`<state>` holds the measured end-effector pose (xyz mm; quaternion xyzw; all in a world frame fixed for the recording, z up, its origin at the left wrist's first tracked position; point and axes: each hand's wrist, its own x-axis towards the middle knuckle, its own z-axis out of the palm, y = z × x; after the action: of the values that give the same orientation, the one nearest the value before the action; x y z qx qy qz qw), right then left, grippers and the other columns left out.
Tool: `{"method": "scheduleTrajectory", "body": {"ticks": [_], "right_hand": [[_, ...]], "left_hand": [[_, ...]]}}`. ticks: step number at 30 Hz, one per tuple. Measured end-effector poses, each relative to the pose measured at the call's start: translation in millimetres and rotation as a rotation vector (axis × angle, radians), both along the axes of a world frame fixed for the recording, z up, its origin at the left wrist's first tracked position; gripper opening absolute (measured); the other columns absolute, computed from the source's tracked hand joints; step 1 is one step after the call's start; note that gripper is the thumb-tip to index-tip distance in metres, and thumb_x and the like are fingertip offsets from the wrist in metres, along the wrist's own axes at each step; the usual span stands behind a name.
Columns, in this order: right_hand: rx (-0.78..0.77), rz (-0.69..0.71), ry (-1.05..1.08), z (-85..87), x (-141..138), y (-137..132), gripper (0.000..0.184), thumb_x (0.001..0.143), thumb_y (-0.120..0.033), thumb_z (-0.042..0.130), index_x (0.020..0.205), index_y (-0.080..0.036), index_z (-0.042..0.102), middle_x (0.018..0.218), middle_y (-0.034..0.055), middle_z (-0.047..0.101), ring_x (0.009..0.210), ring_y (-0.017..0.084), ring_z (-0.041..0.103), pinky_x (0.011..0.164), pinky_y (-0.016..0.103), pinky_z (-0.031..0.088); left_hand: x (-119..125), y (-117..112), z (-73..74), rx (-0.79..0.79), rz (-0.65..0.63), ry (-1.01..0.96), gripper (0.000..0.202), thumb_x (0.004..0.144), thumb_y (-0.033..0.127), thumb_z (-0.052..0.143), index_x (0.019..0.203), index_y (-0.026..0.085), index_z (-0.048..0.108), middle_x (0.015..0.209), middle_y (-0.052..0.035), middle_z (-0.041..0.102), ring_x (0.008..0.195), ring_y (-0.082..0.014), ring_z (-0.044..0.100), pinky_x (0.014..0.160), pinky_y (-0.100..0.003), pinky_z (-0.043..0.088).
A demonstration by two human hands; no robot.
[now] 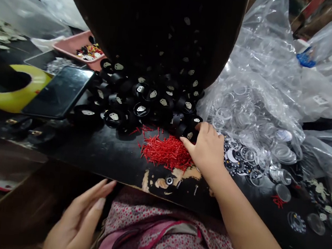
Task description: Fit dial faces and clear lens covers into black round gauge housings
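My right hand (208, 149) rests on the black tabletop (96, 154) with its fingers curled down at the right edge of a heap of small red pins (165, 151); what they pinch, if anything, is hidden. Just behind the hand lies a spill of black round parts with white centres (144, 106), coming out of a big dark bag (153, 23). My left hand (81, 219) hangs below the table edge over my lap, fingers stretched out and together, holding nothing. A single small round part (169, 180) lies near the table's front edge.
A dark phone (60, 90) lies at the left beside a yellow ring-shaped object (10, 91). A pink tray (79, 46) sits behind. Clear plastic bags of transparent discs (254, 110) fill the right side, with loose discs (282, 181) and printed dials on the table.
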<state>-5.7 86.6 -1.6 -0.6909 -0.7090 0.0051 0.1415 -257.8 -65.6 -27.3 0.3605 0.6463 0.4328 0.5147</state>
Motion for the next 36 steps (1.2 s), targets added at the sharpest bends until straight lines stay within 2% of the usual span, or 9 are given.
{"method": "scheduleTrajectory", "body": {"ticks": [3,7,10,18,20,24,27,31,36], "right_hand": [[-0.009,-0.014,-0.016,-1.6,-2.4,-1.9,0.042,0.086,-0.043,0.066,0.111,-0.012,0.054,0.104,0.0165,0.066,0.098,0.036,0.061,0.085,0.053,0.044],[0.01,-0.026,0.026,-6.0,-0.6,-3.0,0.034,0.087,-0.035,0.063,0.112,-0.013,0.054,0.106,0.0141,0.066,0.1,0.034,0.061,0.088,0.051,0.043],[0.007,-0.026,0.027,-10.1,-1.6,-2.5,0.038,0.086,-0.038,0.064,0.112,-0.012,0.054,0.107,0.015,0.066,0.102,0.035,0.06,0.088,0.051,0.042],[0.094,0.036,0.202,-5.1,17.0,-1.2,0.037,0.085,-0.029,0.064,0.118,-0.014,0.054,0.118,0.0139,0.065,0.109,0.033,0.059,0.095,0.052,0.042],[0.111,0.061,0.341,0.2,21.5,-11.5,0.048,0.084,-0.027,0.065,0.128,-0.016,0.05,0.124,0.0136,0.063,0.113,0.031,0.058,0.099,0.05,0.042],[-0.046,0.228,0.544,6.0,12.2,-52.6,0.055,0.088,-0.029,0.062,0.139,-0.018,0.044,0.133,0.0124,0.059,0.123,0.025,0.056,0.105,0.043,0.045],[-0.086,0.286,0.52,6.4,2.6,-81.2,0.044,0.095,-0.027,0.053,0.138,-0.017,0.048,0.136,0.012,0.059,0.127,0.023,0.053,0.109,0.041,0.042],[-0.152,0.37,0.542,8.3,15.3,-96.5,0.04,0.097,-0.027,0.052,0.136,-0.02,0.052,0.131,0.0087,0.063,0.121,0.021,0.058,0.105,0.039,0.045],[-0.17,0.143,0.231,1.6,51.5,-88.6,0.038,0.091,-0.026,0.061,0.128,-0.018,0.06,0.116,0.0136,0.064,0.108,0.03,0.059,0.094,0.052,0.047]], "left_hand": [[37.7,20.3,0.2,0.074,-0.073,0.083,0.036,0.089,0.047,0.062,0.122,0.033,0.063,0.122,-0.0004,0.07,0.123,-0.0283,0.058,0.112,-0.047,0.041],[85.6,48.2,2.4,0.112,-0.29,-0.11,0.03,0.092,0.042,0.057,0.116,0.027,0.067,0.118,-0.0049,0.073,0.112,-0.0241,0.067,0.101,-0.039,0.051],[104.9,62.5,0.0,0.11,-0.329,-0.254,0.029,0.092,0.038,0.057,0.116,0.025,0.066,0.121,-0.0058,0.072,0.114,-0.0226,0.066,0.102,-0.038,0.051],[106.6,70.0,-24.8,0.113,-0.221,-0.353,0.032,0.091,0.034,0.061,0.122,0.027,0.063,0.137,-0.0044,0.062,0.13,-0.0208,0.054,0.114,-0.037,0.038],[107.5,68.0,-24.0,0.114,-0.192,-0.399,0.034,0.091,0.036,0.061,0.123,0.026,0.063,0.138,-0.0052,0.062,0.131,-0.0224,0.054,0.114,-0.038,0.038],[115.7,62.2,-12.6,-0.021,-0.088,-0.607,0.044,0.086,0.042,0.067,0.127,0.025,0.063,0.137,-0.0089,0.062,0.124,-0.0289,0.06,0.107,-0.043,0.048],[120.1,58.9,-4.3,-0.17,0.008,-0.657,0.042,0.08,0.041,0.074,0.12,0.028,0.067,0.134,-0.0068,0.064,0.121,-0.0302,0.062,0.101,-0.041,0.053],[117.6,55.4,-3.4,-0.166,0.011,-0.666,0.042,0.081,0.039,0.074,0.122,0.031,0.066,0.133,-0.003,0.065,0.122,-0.0264,0.061,0.097,-0.033,0.055],[115.0,50.3,-7.2,-0.156,-0.03,-0.719,0.035,0.081,0.033,0.075,0.116,0.026,0.069,0.121,-0.0048,0.071,0.114,-0.0242,0.066,0.094,-0.032,0.057]]}}
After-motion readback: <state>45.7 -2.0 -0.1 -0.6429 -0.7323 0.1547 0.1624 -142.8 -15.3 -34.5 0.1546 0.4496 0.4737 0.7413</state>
